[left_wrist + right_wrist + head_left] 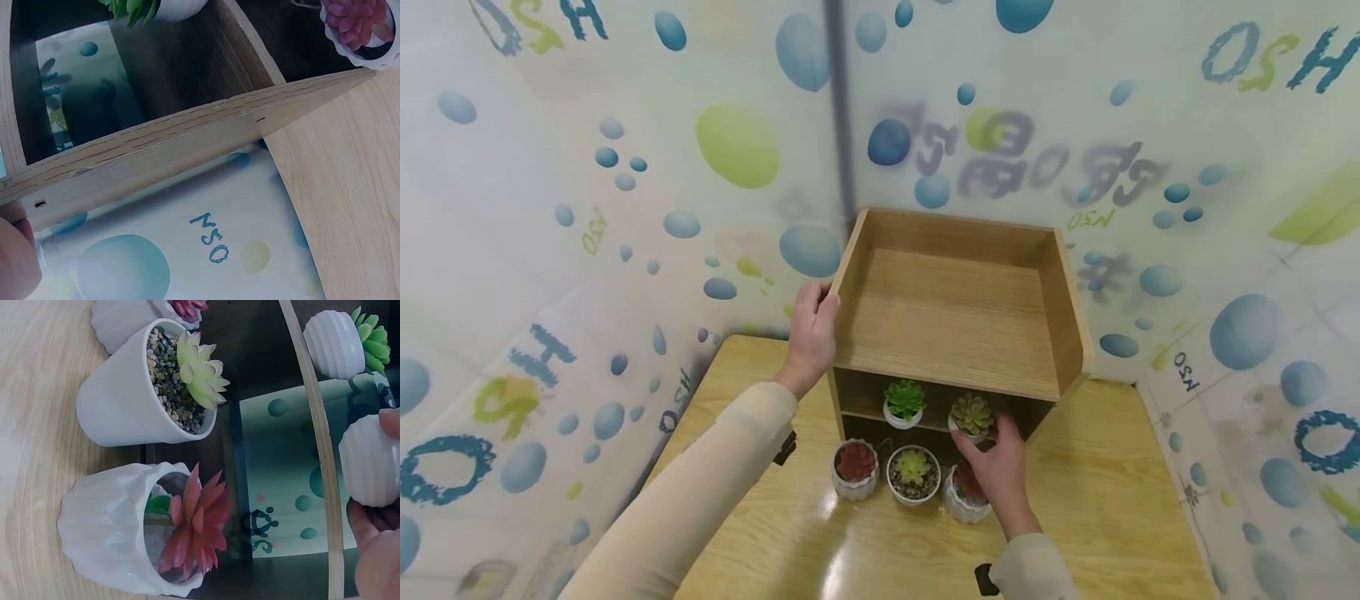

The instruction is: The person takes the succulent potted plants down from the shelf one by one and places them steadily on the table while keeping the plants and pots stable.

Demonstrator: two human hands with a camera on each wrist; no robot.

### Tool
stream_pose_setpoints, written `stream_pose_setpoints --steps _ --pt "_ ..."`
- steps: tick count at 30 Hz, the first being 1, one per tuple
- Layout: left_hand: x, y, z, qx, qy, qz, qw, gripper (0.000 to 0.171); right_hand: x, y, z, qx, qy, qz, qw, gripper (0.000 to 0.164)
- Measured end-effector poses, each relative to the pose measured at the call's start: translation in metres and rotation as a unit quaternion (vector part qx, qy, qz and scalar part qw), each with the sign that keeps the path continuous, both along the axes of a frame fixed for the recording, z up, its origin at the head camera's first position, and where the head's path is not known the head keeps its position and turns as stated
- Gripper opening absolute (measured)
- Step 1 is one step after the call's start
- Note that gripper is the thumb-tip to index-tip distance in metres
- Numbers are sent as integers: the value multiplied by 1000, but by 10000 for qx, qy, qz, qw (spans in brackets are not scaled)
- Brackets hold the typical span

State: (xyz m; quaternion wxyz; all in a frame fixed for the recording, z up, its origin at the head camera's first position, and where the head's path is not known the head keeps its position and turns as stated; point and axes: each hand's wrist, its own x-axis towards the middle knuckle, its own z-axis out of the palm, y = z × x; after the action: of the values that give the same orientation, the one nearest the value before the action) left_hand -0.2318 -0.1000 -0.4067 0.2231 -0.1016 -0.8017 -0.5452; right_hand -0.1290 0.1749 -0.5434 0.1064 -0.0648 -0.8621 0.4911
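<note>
Your left hand [811, 333] clasps the wooden shelf's [958, 321] left wall to steady it, while your right hand's [996, 475] fingers pinch the ribbed succulent pot [972, 418] on its middle ledge.

A staged recording booth: printed bubble-pattern backdrop sheets [625, 208] wall in a small wooden table [1097, 492].

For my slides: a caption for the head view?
Left hand steadies wooden shelf; right hand holds potted succulent.
</note>
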Motion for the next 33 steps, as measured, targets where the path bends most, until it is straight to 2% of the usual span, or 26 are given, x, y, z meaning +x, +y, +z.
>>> stream_pose_setpoints --steps 6,14,19,23,33 --pt "0 -2 -1 -48 31 -36 10000 34 10 4 3 -520 -136 96 9985 64" --pt "1 -2 -1 -12 79 -159 9998 35 23 10 2 -666 -98 -103 9977 69" --pt "1 -3 -2 -23 145 -86 9999 35 29 15 1 -876 -126 -255 9957 70" --pt "0 -4 -5 -8 180 -55 9998 35 35 17 -3 -996 13 -440 9941 69" --pt "-1 -4 -5 -28 161 -61 9998 36 45 24 -12 -853 275 -777 9929 68"
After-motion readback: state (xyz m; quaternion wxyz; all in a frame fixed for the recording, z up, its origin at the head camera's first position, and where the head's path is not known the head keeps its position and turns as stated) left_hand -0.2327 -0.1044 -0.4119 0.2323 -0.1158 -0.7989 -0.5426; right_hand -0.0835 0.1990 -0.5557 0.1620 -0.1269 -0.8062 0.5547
